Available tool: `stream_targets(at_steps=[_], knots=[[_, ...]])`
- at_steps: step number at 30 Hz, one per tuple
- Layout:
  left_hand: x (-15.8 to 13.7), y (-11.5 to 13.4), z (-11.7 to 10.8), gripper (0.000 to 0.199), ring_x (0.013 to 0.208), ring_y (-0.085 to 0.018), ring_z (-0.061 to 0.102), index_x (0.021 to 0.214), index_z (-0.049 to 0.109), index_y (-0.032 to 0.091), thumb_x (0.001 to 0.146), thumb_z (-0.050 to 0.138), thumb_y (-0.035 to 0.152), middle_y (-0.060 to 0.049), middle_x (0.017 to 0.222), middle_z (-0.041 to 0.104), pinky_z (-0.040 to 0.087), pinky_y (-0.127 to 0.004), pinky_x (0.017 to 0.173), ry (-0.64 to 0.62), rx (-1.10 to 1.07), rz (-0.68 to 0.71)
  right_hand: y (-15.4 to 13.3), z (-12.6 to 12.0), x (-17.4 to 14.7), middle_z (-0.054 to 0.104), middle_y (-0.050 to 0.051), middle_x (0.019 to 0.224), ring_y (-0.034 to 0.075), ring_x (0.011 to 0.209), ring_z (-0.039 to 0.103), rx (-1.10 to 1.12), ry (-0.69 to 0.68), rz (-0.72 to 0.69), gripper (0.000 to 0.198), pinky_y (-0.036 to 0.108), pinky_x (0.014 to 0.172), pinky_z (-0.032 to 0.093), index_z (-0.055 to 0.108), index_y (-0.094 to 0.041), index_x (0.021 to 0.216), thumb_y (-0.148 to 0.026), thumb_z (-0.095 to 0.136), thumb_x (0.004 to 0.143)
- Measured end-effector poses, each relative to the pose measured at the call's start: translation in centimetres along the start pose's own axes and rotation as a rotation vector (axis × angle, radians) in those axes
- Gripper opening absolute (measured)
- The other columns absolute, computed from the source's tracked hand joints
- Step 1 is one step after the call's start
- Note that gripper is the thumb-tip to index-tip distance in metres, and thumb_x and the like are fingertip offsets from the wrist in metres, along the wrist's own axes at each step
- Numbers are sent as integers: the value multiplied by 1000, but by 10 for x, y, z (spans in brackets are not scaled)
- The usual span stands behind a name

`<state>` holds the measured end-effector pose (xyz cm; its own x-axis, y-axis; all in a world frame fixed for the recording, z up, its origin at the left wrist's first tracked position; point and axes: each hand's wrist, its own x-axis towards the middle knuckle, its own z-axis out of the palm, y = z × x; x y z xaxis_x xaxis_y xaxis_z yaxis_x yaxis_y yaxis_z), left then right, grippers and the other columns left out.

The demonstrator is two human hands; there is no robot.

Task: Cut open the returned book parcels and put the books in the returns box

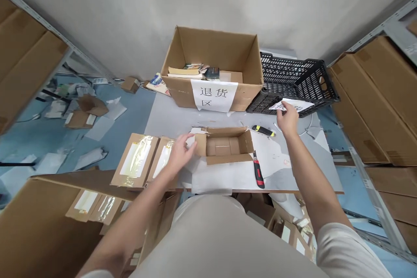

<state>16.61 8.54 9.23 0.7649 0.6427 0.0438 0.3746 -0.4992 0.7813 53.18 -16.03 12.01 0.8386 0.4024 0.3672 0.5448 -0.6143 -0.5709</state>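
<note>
A small open cardboard box (229, 157) lies on the table with its inside bare. My left hand (180, 153) is beside its left flap (201, 145), thumb and forefinger apart; I cannot tell whether they touch it. My right hand (288, 118) reaches to the front of a black plastic crate (293, 66), over its white paper label (300, 104). The right thumb and forefinger are apart, and no held thing shows. A red and black utility knife (258, 171) lies against the box's right side. Behind it lies a yellow and black cutter (263, 130).
A large carton (213, 56) with Chinese writing on its label holds several books (187, 71). Taped boxes (137, 163) stand at the table's left. Stacked cartons fill shelves on both sides (374, 95). Scraps and packaging (84, 110) litter the blue floor.
</note>
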Motion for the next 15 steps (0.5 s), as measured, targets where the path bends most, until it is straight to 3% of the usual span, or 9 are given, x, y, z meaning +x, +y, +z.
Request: stream_targets(at_steps=[3, 5, 8, 11, 15], knots=[[77, 17, -8, 45, 128, -28, 47, 127, 54, 14, 88, 49, 35, -16, 133, 55, 37, -44, 107, 18, 288, 280, 36, -9, 7, 62, 20, 122, 30, 109, 59, -195, -141, -40, 52, 49, 101, 42, 56, -8, 127, -20, 52, 77], [130, 30, -9, 52, 139, -30, 32, 136, 45, 12, 89, 47, 32, -17, 146, 42, 30, -47, 111, 5, 466, 341, 45, -8, 21, 61, 20, 124, 31, 109, 59, -248, -266, -89, 53, 48, 98, 43, 55, -6, 128, -20, 53, 77], [190, 50, -3, 57, 143, -32, 24, 142, 36, 11, 90, 45, 31, -17, 151, 34, 22, -50, 113, -41, 652, 396, 41, -5, 46, 54, 20, 134, 33, 122, 49, -375, -319, -218, 52, 50, 101, 40, 54, -8, 130, -23, 55, 80], [221, 71, 11, 58, 143, -31, 24, 144, 34, 12, 91, 44, 33, -17, 151, 34, 18, -51, 114, -90, 748, 449, 31, -6, 65, 50, 19, 140, 34, 124, 46, -525, -348, -295, 50, 49, 99, 39, 52, -10, 132, -21, 54, 84], [237, 97, 39, 51, 140, -30, 31, 141, 39, 13, 93, 41, 31, -17, 147, 41, 18, -50, 113, -154, 804, 518, 26, -1, 80, 47, 17, 142, 31, 121, 47, -639, -435, -300, 49, 44, 96, 40, 48, -12, 134, -19, 52, 87]])
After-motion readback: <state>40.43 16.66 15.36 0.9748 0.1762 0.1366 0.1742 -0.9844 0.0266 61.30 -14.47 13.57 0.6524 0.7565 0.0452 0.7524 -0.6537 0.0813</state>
